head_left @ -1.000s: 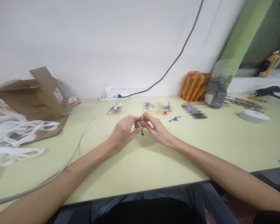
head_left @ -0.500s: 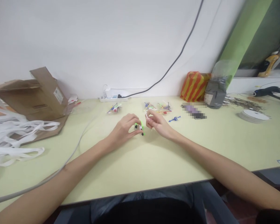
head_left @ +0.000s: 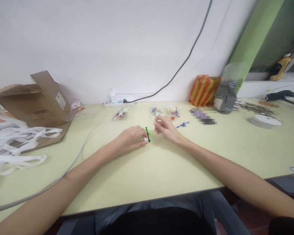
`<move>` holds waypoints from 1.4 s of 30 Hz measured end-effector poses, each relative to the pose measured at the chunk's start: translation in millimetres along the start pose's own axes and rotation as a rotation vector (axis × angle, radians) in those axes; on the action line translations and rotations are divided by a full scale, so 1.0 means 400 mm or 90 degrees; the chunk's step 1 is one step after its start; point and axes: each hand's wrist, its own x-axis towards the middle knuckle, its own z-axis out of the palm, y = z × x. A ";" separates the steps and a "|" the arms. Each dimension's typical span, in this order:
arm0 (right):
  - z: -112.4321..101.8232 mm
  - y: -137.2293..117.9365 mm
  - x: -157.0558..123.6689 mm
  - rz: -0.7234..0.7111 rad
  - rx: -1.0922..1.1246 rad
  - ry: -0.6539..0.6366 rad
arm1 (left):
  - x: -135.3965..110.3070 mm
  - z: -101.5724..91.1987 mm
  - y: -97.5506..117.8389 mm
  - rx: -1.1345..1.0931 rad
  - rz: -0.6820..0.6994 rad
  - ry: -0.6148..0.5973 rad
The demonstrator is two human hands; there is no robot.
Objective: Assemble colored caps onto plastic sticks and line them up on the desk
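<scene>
Pinching, your left hand (head_left: 132,137): thumb and fingers together on one green-and-black piece (head_left: 148,134), black bar with pointed ends outermost, a whitish part by the thumb; located at the middle of the pale green counter (head_left: 147,173), whether touching its surface you cannot tell. Your right hand (head_left: 167,130): just beside it, apart from that piece, thumb and index finger closed on one slim white piece (head_left: 154,121), partly hidden by your fingers. Beyond your hands, toward the wall: one left-hand clear packet (head_left: 120,113) of coloured parts, two further clear packets (head_left: 157,111) side by side, and, nearer your right hand, one loose blue piece (head_left: 183,124) with pointed ends. Against the wall: one white power strip (head_left: 119,103), black cable (head_left: 177,72) rising from it. To your left: one open cardboard box (head_left: 39,102), flaps raised; a tangle of white ribbon (head_left: 12,135) before it; one grey cord (head_left: 79,161) passing over your forearm. To your right: one red-and-yellow striped bag (head_left: 203,91), one grey bag (head_left: 225,98) beside it, one white roll (head_left: 265,120) lying flat, and a heap of dark strands (head_left: 257,108) behind.
</scene>
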 end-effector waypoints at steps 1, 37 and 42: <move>0.000 0.000 0.000 0.003 -0.002 -0.001 | 0.001 -0.002 -0.001 0.022 0.022 -0.006; -0.041 0.016 0.007 0.158 -0.287 0.023 | 0.004 0.004 -0.027 0.128 -0.032 0.066; -0.075 0.020 0.017 0.125 -0.258 -0.083 | 0.000 0.002 -0.045 0.162 -0.129 0.116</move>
